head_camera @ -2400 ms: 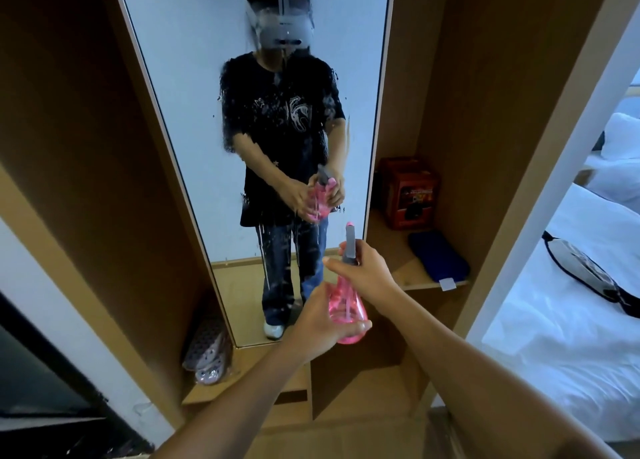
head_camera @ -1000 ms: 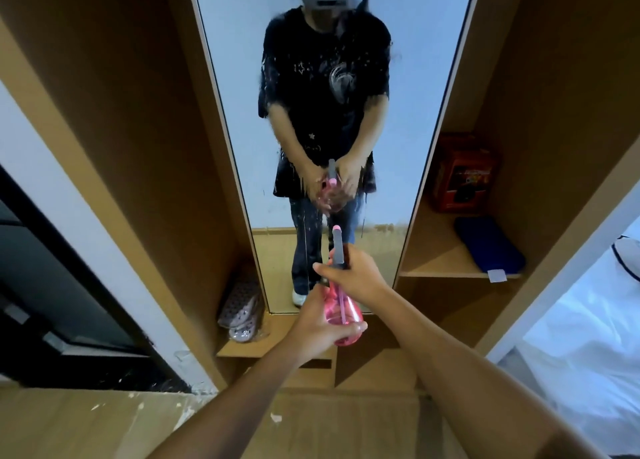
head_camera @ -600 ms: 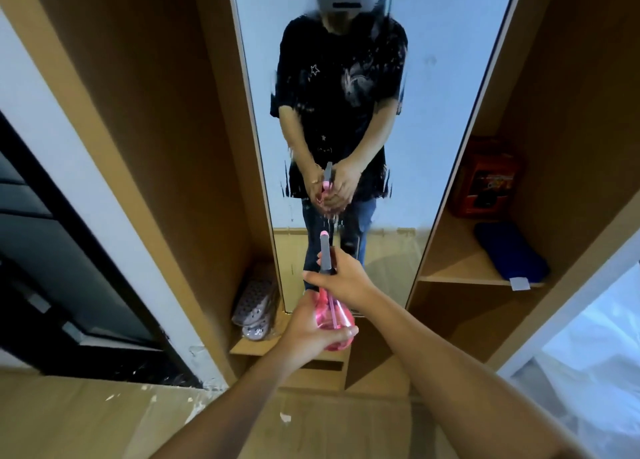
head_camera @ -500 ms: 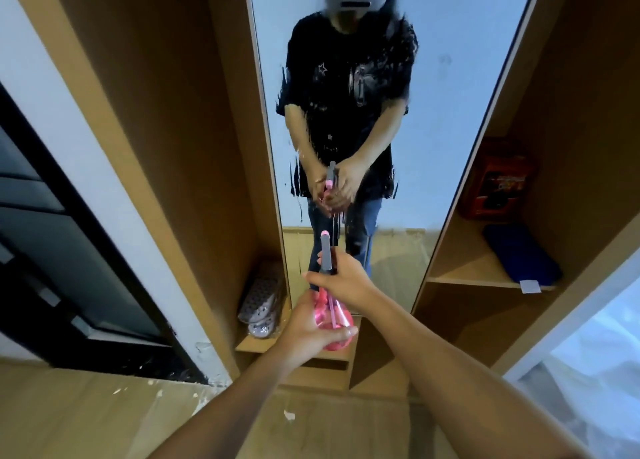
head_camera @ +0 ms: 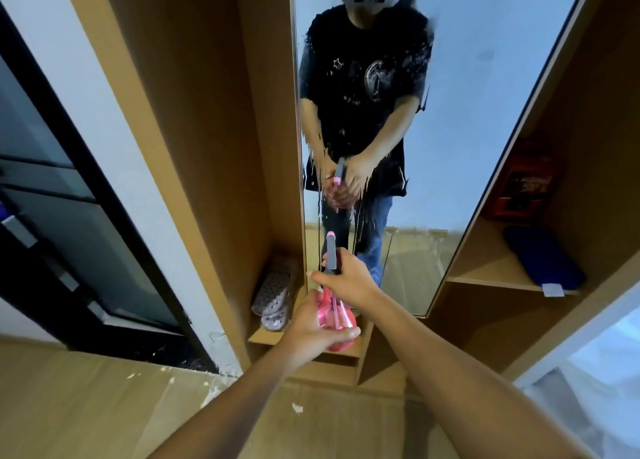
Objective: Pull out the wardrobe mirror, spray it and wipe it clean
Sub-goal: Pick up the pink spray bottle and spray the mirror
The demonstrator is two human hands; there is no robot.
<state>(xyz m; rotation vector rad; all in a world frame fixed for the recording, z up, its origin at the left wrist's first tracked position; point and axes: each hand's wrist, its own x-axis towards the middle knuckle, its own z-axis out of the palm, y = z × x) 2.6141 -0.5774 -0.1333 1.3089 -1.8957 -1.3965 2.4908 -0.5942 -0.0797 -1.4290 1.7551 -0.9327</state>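
Observation:
The tall wardrobe mirror [head_camera: 467, 119] stands pulled out between the wooden wardrobe panels, wet with droplets and thin runs of liquid across its middle and lower part. Close in front of its lower end I hold a pink spray bottle [head_camera: 337, 315] with a grey trigger head pointed at the glass. My left hand [head_camera: 311, 327] cups the bottle's round body from below. Around the neck and trigger sits my right hand [head_camera: 349, 278]. The mirror reflects a person holding the same bottle.
A pair of grey perforated slippers [head_camera: 275, 294] lies on the low shelf left of the mirror. On the right shelf [head_camera: 485, 271] sit a red box [head_camera: 524, 181] and a folded blue cloth [head_camera: 542, 263]. White bedding [head_camera: 602, 389] is at the right, a dark glass door [head_camera: 52, 195] at the left.
The view has shifted left and down, so the mirror sits further right in frame. Both hands keep the same grip on the bottle. More liquid runs show on the glass.

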